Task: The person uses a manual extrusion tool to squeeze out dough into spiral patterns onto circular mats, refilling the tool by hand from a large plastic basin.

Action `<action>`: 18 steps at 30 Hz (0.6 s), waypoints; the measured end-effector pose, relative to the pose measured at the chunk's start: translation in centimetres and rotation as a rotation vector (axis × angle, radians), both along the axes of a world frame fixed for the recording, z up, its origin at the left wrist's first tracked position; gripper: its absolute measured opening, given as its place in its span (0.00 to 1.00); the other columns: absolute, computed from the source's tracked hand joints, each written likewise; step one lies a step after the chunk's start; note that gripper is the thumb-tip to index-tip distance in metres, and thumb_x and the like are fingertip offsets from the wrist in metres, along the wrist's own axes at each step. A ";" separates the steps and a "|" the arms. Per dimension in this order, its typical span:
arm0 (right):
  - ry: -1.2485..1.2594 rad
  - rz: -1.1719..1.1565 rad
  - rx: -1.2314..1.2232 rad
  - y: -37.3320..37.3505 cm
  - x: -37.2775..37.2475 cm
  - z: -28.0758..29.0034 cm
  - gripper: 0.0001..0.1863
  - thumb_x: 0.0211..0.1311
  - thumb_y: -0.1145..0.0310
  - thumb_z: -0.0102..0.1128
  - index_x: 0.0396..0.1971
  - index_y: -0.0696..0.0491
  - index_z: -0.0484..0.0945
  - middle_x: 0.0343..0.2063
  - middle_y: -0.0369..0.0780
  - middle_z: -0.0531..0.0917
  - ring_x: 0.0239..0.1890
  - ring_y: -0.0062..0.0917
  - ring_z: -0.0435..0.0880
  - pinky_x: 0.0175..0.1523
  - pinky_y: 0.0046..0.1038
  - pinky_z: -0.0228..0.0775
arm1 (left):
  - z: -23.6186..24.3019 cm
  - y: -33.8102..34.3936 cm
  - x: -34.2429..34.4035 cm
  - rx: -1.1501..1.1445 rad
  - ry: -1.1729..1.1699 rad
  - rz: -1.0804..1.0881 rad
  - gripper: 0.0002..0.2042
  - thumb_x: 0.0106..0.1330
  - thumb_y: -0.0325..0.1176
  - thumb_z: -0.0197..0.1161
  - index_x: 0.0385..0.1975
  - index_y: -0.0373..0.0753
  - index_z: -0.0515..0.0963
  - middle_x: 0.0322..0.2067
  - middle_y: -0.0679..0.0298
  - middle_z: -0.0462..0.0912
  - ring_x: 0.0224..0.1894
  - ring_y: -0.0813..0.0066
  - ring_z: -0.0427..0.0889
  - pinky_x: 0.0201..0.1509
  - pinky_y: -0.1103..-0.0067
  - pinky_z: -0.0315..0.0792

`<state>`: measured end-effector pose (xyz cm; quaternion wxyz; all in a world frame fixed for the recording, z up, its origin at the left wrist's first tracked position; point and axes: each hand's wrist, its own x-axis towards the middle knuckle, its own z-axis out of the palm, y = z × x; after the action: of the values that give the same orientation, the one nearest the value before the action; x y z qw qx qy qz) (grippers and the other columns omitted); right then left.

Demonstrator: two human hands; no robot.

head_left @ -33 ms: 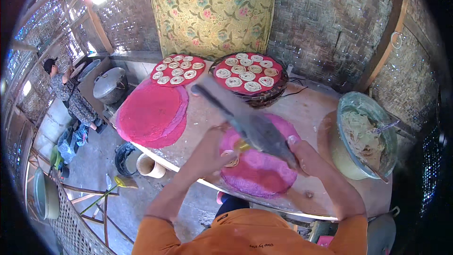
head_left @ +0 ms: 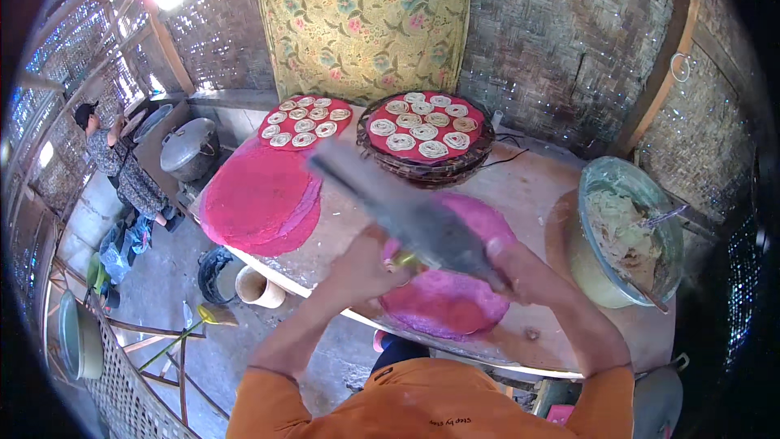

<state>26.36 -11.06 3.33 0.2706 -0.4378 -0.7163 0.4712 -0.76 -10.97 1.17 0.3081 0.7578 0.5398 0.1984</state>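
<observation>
My left hand point(head_left: 361, 264) and my right hand point(head_left: 524, 272) both hold a long grey hand press point(head_left: 406, 215), smeared by motion and slanting from upper left to lower right. My right hand closes round its lower right end. The fingers of my left hand wrap in by the brass-coloured cylinder point(head_left: 404, 260) under the press and are partly hidden. Beneath lies a round pink mat point(head_left: 455, 309) on the worktable point(head_left: 532, 183). A pale coil of dough strands at the mat's left edge is mostly covered by my left hand.
Dough coils lie on a red mat point(head_left: 280, 124) and a round woven rack point(head_left: 426, 169) at the back. Flat pink mats point(head_left: 260, 199) are stacked left. A tub point(head_left: 609, 276) of dough stands right. Beyond the table are a lidded pot point(head_left: 188, 150) and another person point(head_left: 122, 158).
The press's upper left end has swung left and slightly down. My left hand and the brass-coloured cylinder have shifted a little, so the coil beneath shows less.
</observation>
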 end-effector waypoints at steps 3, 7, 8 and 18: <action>-0.361 0.035 0.457 -2.8 -1.5 4.5 0.25 0.61 0.45 0.48 0.27 0.55 0.75 0.14 0.43 0.75 0.16 0.36 0.74 0.25 0.36 0.67 | 0.2 -1.2 1.2 -0.107 -0.173 -0.228 0.23 0.61 0.44 0.58 0.52 0.39 0.70 0.52 0.54 0.73 0.56 0.58 0.69 0.63 0.71 0.59; -0.474 0.167 0.513 -2.2 1.3 4.5 0.25 0.61 0.46 0.48 0.24 0.55 0.77 0.16 0.48 0.77 0.20 0.45 0.76 0.27 0.39 0.67 | -5.7 -2.5 4.0 0.245 -0.281 -0.428 0.17 0.65 0.45 0.53 0.49 0.43 0.72 0.41 0.56 0.78 0.42 0.65 0.78 0.47 0.70 0.72; -0.361 0.201 0.443 -1.2 2.3 3.5 0.28 0.63 0.45 0.44 0.20 0.56 0.76 0.12 0.48 0.74 0.18 0.46 0.74 0.26 0.40 0.66 | -6.4 -2.6 5.5 0.313 -0.350 -0.497 0.17 0.65 0.45 0.53 0.48 0.43 0.72 0.40 0.56 0.78 0.40 0.65 0.78 0.45 0.71 0.71; 0.067 0.363 1.006 -0.4 2.2 8.1 0.24 0.60 0.62 0.55 0.53 0.57 0.66 0.39 0.46 0.75 0.30 0.36 0.78 0.41 0.28 0.70 | -2.7 2.8 12.5 -0.094 -0.212 -0.913 0.17 0.60 0.42 0.58 0.47 0.43 0.72 0.27 0.60 0.77 0.24 0.70 0.75 0.27 0.73 0.68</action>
<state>28.59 -11.45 11.45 0.3838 -0.1079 -0.9089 0.1223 11.71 -8.20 -1.53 0.4515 0.8784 0.1254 0.0943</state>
